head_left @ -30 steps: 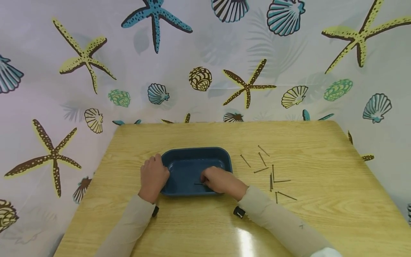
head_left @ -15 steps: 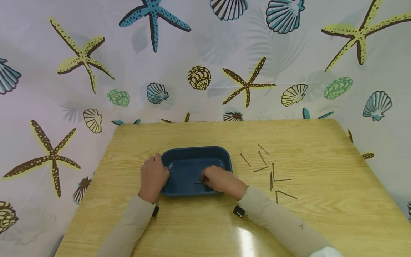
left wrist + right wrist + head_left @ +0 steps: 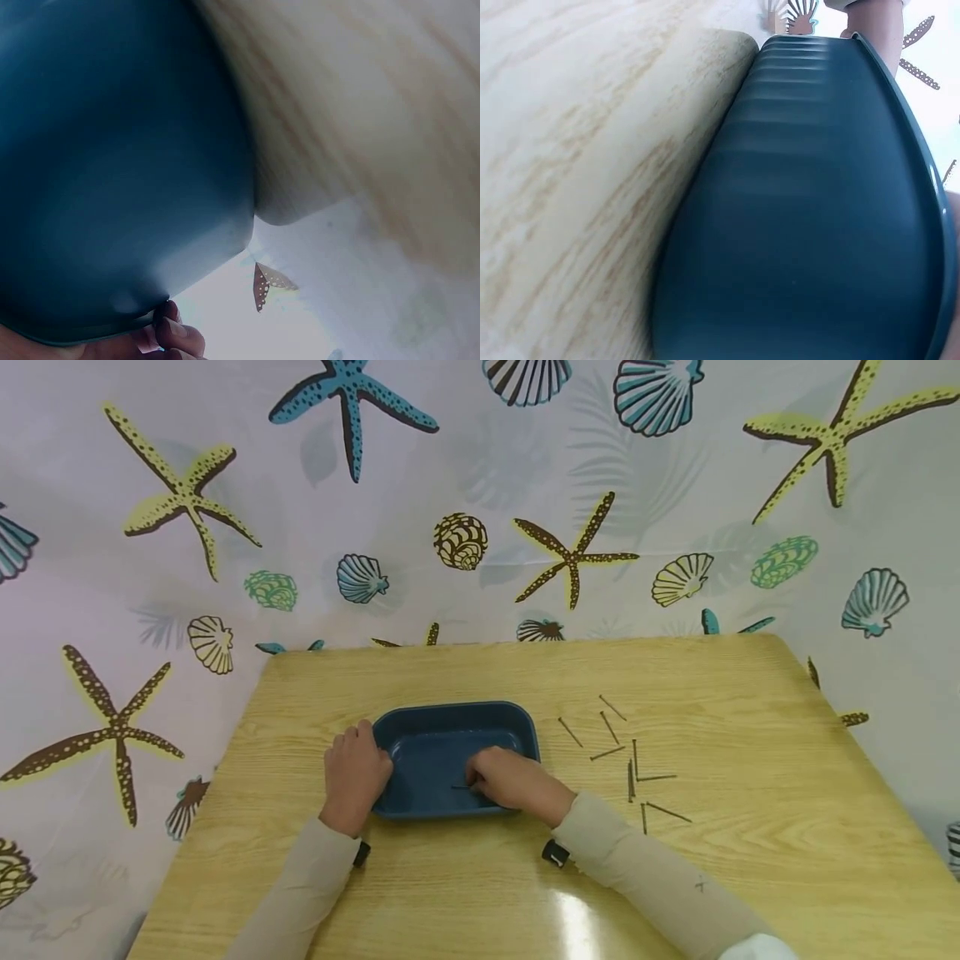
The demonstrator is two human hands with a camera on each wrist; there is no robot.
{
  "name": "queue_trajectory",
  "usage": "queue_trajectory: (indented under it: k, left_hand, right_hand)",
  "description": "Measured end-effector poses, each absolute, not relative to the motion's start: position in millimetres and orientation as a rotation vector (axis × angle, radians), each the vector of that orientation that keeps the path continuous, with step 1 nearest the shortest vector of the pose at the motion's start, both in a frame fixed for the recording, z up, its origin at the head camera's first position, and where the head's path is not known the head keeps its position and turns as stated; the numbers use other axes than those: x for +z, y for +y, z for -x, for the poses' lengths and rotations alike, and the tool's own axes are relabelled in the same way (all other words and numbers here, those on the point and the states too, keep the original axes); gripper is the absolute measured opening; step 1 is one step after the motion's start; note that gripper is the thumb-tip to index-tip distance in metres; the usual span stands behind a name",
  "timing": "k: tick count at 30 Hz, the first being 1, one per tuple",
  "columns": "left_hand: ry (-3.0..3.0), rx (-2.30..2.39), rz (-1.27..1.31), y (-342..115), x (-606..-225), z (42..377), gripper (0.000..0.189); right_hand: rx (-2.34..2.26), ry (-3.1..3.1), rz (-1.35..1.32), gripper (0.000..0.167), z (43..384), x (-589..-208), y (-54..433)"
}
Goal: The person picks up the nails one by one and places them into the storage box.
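Bunch of loose nails [image 3: 607,752] scattered right of centre, with the right sleeve [image 3: 645,878] slanting in just below them. The wood-grain desk [image 3: 750,735] runs on well past them to the right, and its far edge meets a shell-print sheet [image 3: 450,460]. Smooth blue tray [image 3: 420,768] with rounded corners sits mid-frame. Left hand [image 3: 356,772] grips its left rim; right hand [image 3: 512,778] is inside, pinching a thin dark nail [image 3: 459,787].
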State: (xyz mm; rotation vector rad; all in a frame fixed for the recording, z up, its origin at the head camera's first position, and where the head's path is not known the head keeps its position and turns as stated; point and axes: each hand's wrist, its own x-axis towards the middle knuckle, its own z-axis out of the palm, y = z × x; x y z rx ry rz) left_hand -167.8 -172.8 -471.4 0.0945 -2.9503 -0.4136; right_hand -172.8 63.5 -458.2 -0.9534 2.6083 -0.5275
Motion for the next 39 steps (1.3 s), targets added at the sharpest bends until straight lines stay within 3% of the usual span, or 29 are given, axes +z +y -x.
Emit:
queue_trajectory:
  k: [4,11,21,39]
  left_hand:
    - [-2.918,-0.409,-0.084,-174.4,-474.0,168.4,0.015]
    - [-2.877,-0.401,-0.05,-175.3,-476.7,168.5,0.01]
    - [-2.935,-0.427,-0.071,-175.7,-478.6,169.2,0.015]
    - [-2.909,-0.442,-0.058,-174.1,-472.1,165.9,0.018]
  right_hand:
    - [-0.536,2.626,0.973,0.01,174.8,-460.8,63.0]
    - [-0.661,2.777,1.038,0.025,173.3,-464.4,65.0]
    - [-0.932,2.862,1.112,0.025,161.5,-450.2,80.9]
    - [-0.936,2.988,0.713,0.027,157.6,-437.2,186.9]
